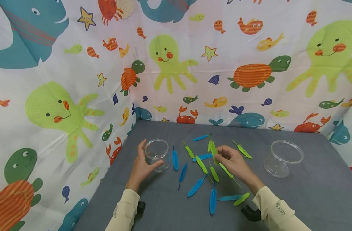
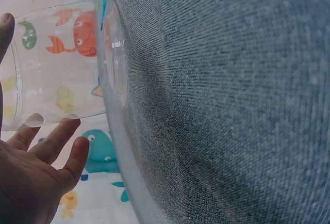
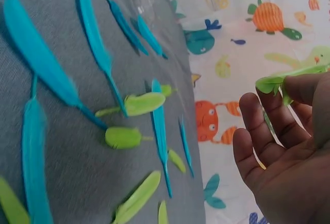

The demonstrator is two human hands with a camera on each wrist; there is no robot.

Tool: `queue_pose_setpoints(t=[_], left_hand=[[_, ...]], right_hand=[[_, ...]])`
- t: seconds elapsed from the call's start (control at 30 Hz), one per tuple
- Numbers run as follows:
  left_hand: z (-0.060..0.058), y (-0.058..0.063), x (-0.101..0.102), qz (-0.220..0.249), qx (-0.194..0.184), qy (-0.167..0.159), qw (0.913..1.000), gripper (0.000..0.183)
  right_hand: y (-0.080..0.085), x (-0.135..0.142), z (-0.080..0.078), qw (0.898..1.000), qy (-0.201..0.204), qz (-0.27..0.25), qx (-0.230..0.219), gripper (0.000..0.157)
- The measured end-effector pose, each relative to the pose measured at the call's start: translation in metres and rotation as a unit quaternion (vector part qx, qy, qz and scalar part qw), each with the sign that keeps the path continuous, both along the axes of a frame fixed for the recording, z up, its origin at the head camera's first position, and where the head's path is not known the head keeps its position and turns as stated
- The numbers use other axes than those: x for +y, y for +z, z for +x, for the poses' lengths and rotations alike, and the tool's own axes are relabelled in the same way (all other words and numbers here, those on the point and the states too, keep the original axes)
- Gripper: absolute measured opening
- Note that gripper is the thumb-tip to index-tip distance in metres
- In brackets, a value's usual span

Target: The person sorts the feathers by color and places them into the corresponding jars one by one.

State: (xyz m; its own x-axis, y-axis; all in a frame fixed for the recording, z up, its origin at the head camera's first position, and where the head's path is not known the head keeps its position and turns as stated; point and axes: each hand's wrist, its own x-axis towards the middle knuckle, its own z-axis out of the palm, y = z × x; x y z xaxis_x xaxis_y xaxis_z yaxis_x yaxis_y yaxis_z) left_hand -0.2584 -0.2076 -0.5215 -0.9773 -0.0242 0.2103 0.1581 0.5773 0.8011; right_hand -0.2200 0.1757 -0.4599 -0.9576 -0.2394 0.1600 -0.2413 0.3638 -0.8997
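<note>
My left hand (image 1: 142,166) is at the left side of a clear glass jar (image 1: 157,149), its thumb across the front and its fingers curved round the side. In the left wrist view, fingertips (image 2: 69,126) meet the jar wall (image 2: 56,74). My right hand (image 1: 233,162) pinches a lime-green feather (image 1: 213,150) between thumb and fingers, above the scattered feathers. The right wrist view shows this green feather (image 3: 270,83) raised off the table, its far part cut off by the frame edge.
Blue feathers (image 1: 213,200) and green feathers (image 1: 201,164), several of each, lie scattered between the hands, some crossing. A second clear glass container (image 1: 275,166), wide-rimmed, stands at the right of the grey table (image 1: 314,199). A sea-animal printed curtain (image 1: 193,106) hangs behind.
</note>
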Motion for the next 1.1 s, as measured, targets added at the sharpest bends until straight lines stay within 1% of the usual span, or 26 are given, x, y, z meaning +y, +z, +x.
queue_pose_setpoints(t=[0.13, 0.23, 0.37, 0.6, 0.8, 1.0, 1.1], left_hand=[[0.005, -0.001, 0.0, -0.002, -0.003, -0.001, 1.0, 0.119], [0.006, -0.003, 0.0, -0.008, -0.004, -0.001, 1.0, 0.119], [0.005, -0.005, 0.002, -0.009, -0.001, -0.004, 1.0, 0.119], [0.001, -0.005, 0.005, -0.009, 0.004, -0.004, 0.9999, 0.12], [0.001, -0.004, 0.004, -0.01, 0.007, -0.007, 0.9999, 0.119], [0.003, -0.004, -0.001, -0.011, 0.009, 0.004, 0.9999, 0.118], [0.002, -0.004, 0.0, -0.017, 0.011, 0.005, 0.9998, 0.117]], right_hand=[[0.002, -0.014, -0.002, 1.0, -0.008, -0.01, 0.008, 0.017], [0.002, -0.022, -0.004, 1.0, -0.017, -0.016, 0.017, 0.017], [0.003, -0.03, -0.007, 0.999, -0.028, -0.026, 0.023, 0.016], [0.009, -0.044, -0.013, 0.998, -0.029, -0.042, 0.034, 0.015], [0.017, -0.065, -0.018, 0.997, -0.046, -0.066, 0.016, 0.018], [0.024, -0.087, -0.025, 0.995, -0.052, -0.082, 0.011, 0.016], [0.026, -0.096, -0.028, 0.995, -0.068, -0.079, 0.006, 0.014]])
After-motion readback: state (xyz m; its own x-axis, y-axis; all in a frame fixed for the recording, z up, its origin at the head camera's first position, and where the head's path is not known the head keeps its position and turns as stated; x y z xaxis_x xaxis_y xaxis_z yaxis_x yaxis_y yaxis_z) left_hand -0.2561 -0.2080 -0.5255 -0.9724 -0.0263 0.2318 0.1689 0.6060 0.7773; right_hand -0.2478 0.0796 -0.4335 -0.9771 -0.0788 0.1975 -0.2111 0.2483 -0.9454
